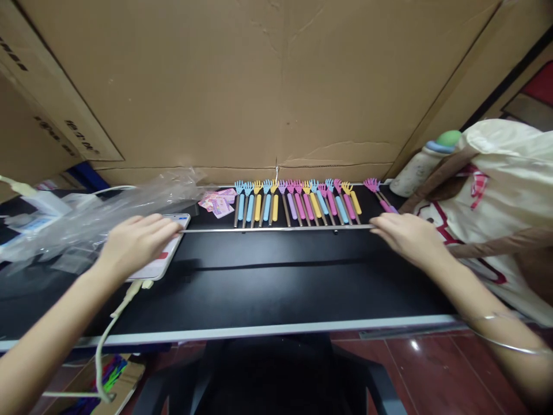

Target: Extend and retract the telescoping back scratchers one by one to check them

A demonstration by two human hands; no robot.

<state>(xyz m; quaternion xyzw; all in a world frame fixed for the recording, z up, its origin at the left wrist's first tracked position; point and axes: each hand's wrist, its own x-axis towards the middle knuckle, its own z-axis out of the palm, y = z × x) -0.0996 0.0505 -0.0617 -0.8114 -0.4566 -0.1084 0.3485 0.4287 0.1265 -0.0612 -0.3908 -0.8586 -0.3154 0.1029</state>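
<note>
Cardboard (276, 86) stands behind a black desk (302, 294), with a cloth bag (496, 202) at the right. The person's left hand (133, 242), fingers curled closed on one end of a thin rod (276, 229), is over a phone (159, 265); the right hand (404, 236) pinches the other end near the bag. The rod runs level between them, just in front of a row of scratchers (298, 206). Small cards (219, 203) lie left of the row.

Backscratchers (299, 206) lie in row on desk (311, 300) before cardboard panel (276, 86), rod (276, 229) in front, cards (218, 203) just left, phone (173, 245) and plastic bag (147, 193) farther left, bottle (417, 173) and cloth bag (503, 187) right.
</note>
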